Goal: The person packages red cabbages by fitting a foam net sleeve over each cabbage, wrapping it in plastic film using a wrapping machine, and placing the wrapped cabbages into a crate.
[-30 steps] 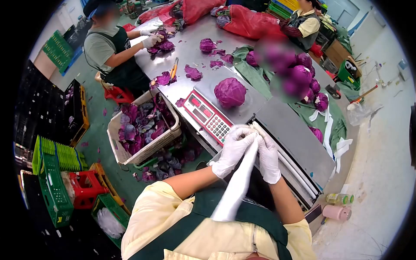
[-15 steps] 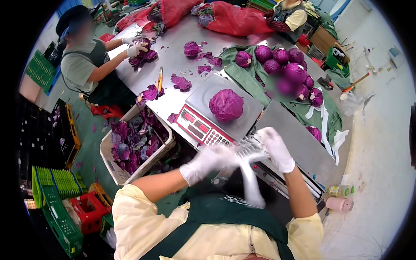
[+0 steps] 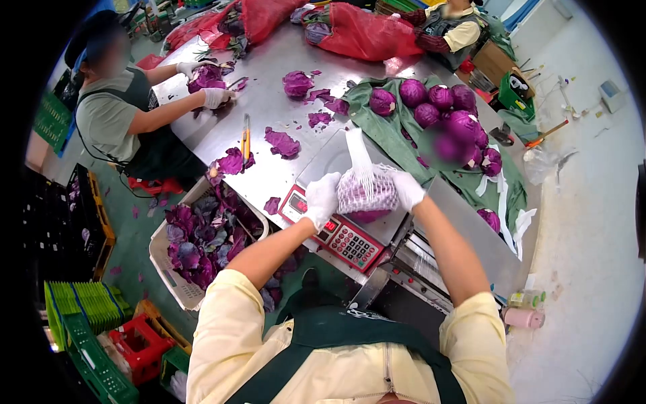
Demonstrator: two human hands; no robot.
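In the head view, a white mesh sleeve [image 3: 363, 185] is stretched over a red cabbage [image 3: 369, 216], whose purple underside shows below the net. My left hand [image 3: 322, 199], in a white glove, is closed on the net's left side. The gloved right hand [image 3: 407, 191] grips it from the right, fingers partly hidden behind the net. A loose white tail of netting points away from me. Under them is the steel plate of a red digital scale [image 3: 340, 241]; whether the cabbage touches the plate I cannot tell.
Several red cabbages [image 3: 441, 97] lie on a green cloth [image 3: 367, 108] at right. A basket [image 3: 178, 283] of trimmed leaves stands at lower left. An orange-handled knife [image 3: 245, 138] lies on the steel table. Across it, a co-worker's gloved hands [image 3: 217, 97] handle a cabbage and a blade.
My hands moved forward from in front of the scale to over its plate. The net, earlier stretched between them, now covers the cabbage. The co-worker's right hand now holds a blade.
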